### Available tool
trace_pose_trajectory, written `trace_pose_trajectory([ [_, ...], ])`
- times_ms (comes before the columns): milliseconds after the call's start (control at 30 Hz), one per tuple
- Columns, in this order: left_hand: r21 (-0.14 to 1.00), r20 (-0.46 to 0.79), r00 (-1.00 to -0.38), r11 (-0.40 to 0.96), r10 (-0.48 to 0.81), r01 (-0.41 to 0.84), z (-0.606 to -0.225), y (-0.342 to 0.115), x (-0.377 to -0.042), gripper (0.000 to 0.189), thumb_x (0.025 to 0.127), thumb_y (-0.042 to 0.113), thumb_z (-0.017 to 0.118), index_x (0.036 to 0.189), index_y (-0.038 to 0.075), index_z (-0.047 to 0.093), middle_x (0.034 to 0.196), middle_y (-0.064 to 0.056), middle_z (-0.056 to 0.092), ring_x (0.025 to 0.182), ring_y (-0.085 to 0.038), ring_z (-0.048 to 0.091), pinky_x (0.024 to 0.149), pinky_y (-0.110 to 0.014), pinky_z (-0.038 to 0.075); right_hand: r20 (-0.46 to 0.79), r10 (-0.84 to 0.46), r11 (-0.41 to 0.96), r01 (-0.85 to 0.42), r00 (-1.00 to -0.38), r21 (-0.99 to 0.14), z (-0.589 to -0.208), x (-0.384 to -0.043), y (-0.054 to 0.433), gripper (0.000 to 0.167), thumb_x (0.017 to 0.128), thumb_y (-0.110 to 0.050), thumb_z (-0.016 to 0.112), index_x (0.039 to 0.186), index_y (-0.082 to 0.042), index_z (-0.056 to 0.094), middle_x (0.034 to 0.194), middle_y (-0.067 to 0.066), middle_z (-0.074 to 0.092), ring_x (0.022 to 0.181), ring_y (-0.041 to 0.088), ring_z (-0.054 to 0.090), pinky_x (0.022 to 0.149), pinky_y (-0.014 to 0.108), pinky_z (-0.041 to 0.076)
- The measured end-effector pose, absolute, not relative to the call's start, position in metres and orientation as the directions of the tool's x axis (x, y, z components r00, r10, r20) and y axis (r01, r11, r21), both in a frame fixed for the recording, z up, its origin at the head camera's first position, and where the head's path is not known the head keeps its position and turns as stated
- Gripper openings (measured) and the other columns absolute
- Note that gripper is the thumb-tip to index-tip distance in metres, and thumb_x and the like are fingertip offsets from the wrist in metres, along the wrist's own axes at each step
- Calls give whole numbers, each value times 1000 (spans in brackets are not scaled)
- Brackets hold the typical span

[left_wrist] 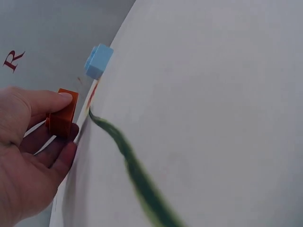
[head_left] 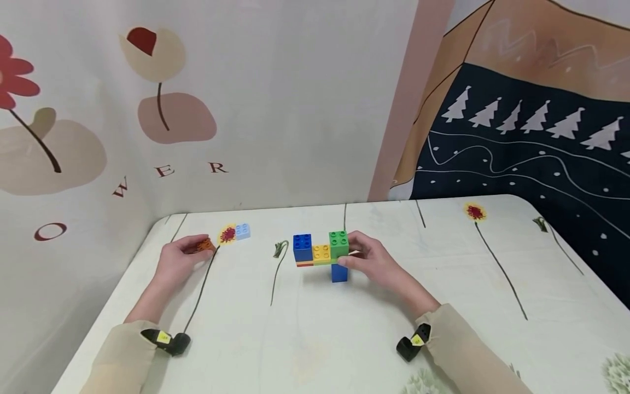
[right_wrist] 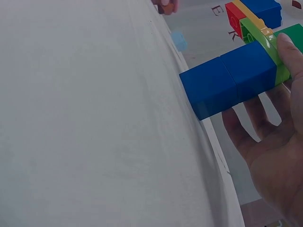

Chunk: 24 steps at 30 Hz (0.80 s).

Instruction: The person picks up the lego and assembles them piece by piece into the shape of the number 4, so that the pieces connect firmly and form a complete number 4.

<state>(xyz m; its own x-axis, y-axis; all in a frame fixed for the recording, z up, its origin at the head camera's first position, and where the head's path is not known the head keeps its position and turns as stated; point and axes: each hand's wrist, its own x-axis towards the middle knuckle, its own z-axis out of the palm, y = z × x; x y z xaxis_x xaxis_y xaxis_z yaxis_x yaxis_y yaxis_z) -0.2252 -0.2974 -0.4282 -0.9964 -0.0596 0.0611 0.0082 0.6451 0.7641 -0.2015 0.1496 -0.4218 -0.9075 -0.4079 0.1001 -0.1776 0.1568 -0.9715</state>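
Observation:
My left hand (head_left: 179, 260) pinches an orange building brick (left_wrist: 64, 113) between thumb and fingers, at the left of the table. Just right of it lies a light blue brick (head_left: 243, 231) with studs on top. Near the middle, my right hand (head_left: 372, 261) grips the right side of a built block structure. Its top row has a dark blue brick (head_left: 302, 247), a yellow brick (head_left: 321, 252) and a green brick (head_left: 338, 244). Thin red and lime green pieces (right_wrist: 282, 73) run below. Two stacked blue bricks (right_wrist: 229, 80) form the single leg under the right end.
A white cloth (head_left: 295, 339) printed with long-stemmed flowers covers the table. Behind it hangs a white backdrop (head_left: 295, 109) with flowers and letters, with a dark tree-printed panel (head_left: 517, 148) at the right. Both wrists carry small black cameras (head_left: 172, 343).

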Motion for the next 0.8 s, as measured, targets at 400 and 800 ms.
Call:
trace_pose_trajectory([
  [400,781,92,-994,615,57,107,-403,-246,-214,44,94,2,73,137,-1,63,133,-25,62,125,-39,57,86,-13,48,97,-406,162,-176,-909,-971,-421,-202,150,35,98,-11,71,130,-1,59,123,15,67,110,30,65,88,32,56],
  [800,862,192,-956,428,224,273,-369,-189,-203,44,90,-8,73,133,-2,65,125,-19,65,114,-35,63,89,-17,54,78,-404,167,-158,-911,-973,-423,-202,149,36,98,-12,72,130,-3,59,124,13,67,110,28,66,88,32,56],
])
